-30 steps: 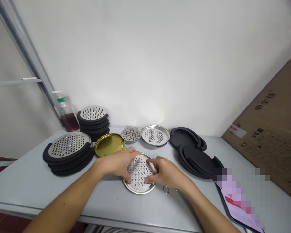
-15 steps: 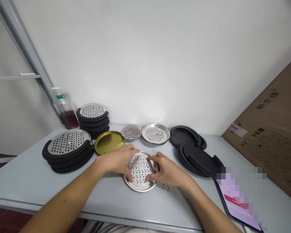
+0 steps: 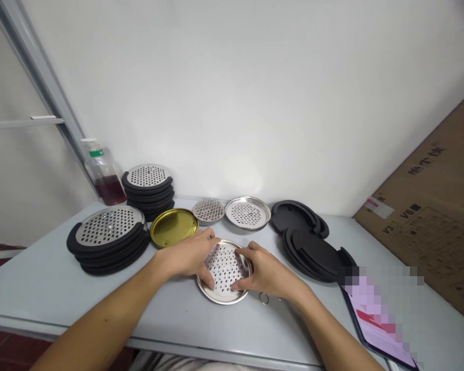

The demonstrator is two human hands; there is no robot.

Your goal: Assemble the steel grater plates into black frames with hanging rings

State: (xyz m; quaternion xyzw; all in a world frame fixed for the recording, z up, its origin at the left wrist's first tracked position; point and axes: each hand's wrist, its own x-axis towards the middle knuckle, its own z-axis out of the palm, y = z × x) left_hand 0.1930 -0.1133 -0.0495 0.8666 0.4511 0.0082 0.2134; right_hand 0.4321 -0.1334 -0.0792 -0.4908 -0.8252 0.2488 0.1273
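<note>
A round metal grater plate [image 3: 226, 270] with a raised rim and rows of small holes lies on the table in front of me. My left hand [image 3: 195, 255] grips its left side, thumb on the holed surface and fingers at the far edge. From the right, my right hand [image 3: 261, 268] holds the plate with thumb and forefinger on its face; its other fingers are curled and partly hidden. Behind the hands sit a gold shallow dish [image 3: 175, 228], a small grater disc [image 3: 209, 211] and a silver rimmed grater plate [image 3: 249, 213].
Two stacks of black holders with grater plates, a near one [image 3: 108, 239] and a far one [image 3: 149, 190], stand left beside a bottle of dark red liquid [image 3: 110, 188]. Black round holders [image 3: 313, 252], a phone [image 3: 379, 319] and a carton [image 3: 429, 206] are at right. A small ring [image 3: 264, 298] lies nearby.
My left thumb has shifted slightly to the right across the plate. Both hands otherwise keep nearly the same place, and the surrounding things have not moved.
</note>
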